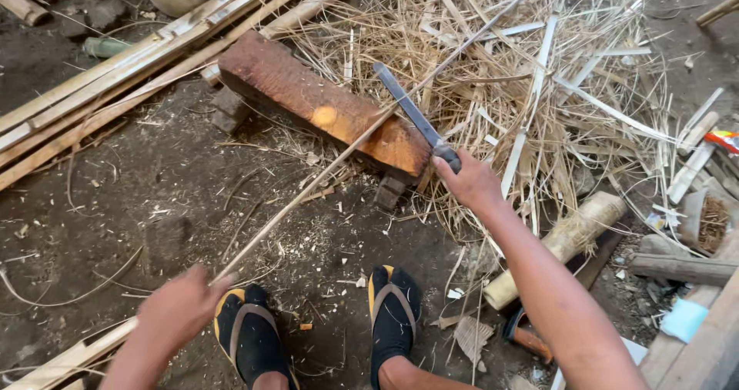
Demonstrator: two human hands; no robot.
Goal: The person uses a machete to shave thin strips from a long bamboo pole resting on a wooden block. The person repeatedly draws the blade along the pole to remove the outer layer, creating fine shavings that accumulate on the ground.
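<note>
Head view: right hand [471, 180] fingers clenched round machete [416, 117]; left hand [178, 307] fingers gripping bamboo strip [323, 176].

Head-worn view, steeply downward, close

Dirt-floor bamboo workshop: split bamboo strips [115, 82], shavings [493, 74], chopping block [323, 113]

Right hand [471, 180] gripping machete [414, 115], left hand [178, 309] holding bamboo strip [362, 134] across wooden block [323, 113]
</note>
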